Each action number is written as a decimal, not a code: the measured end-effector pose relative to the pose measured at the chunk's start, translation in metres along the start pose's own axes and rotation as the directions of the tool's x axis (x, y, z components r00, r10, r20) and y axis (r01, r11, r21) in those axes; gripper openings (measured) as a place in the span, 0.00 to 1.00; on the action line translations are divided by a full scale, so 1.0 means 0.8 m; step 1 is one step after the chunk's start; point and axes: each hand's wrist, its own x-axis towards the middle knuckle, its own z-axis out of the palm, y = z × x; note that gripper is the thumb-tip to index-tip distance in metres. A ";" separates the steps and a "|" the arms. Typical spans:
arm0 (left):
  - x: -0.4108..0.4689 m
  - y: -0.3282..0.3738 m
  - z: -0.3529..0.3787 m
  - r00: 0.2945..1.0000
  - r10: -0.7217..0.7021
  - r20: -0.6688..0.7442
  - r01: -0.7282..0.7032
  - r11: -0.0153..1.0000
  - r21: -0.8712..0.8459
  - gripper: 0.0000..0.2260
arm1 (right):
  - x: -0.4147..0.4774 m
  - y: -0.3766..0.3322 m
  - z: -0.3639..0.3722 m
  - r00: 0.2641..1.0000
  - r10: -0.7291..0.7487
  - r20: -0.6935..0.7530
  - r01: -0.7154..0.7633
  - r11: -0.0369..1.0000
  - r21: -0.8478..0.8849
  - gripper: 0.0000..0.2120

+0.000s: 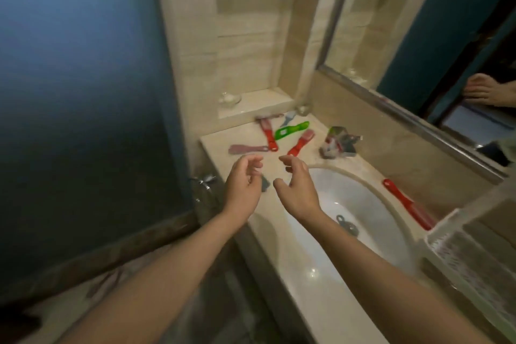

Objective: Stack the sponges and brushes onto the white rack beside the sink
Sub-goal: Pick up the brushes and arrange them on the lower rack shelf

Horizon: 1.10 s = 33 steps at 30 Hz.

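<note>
**Operator:** What is the state of the hands?

**Inspector:** The left hand (pixel 243 184) and the right hand (pixel 297 187) hover over the worktop (pixel 217 142). Their fingers are loosely curled, and neither holds anything.

**Operator:** Where are the items?

**Inspector:** A green brush (pixel 291 131), a long red brush (pixel 268 134), a short red brush (pixel 300 142) and a mauve brush (pixel 247 149) lie clustered just beyond the fingertips. A lone red brush (pixel 407 204) lies across the sink (pixel 363 204), near the white rack (pixel 458 254). No sponge is identifiable.

**Operator:** What faults are likely?

**Inspector:** The clustered brushes lie close and some touch, so lifting one probably drags a neighbour. The sink lies between the cluster and the rack, so a loose grip in transit could drop a brush into the basin. The tap (pixel 340 139) stands beside that path and could snag a handle.
</note>
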 end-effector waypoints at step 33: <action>-0.163 -0.346 -0.582 0.754 -0.569 -0.329 0.651 0.714 0.258 0.17 | -0.136 -0.150 0.611 0.740 0.099 0.665 -0.109 0.994 -0.026 0.23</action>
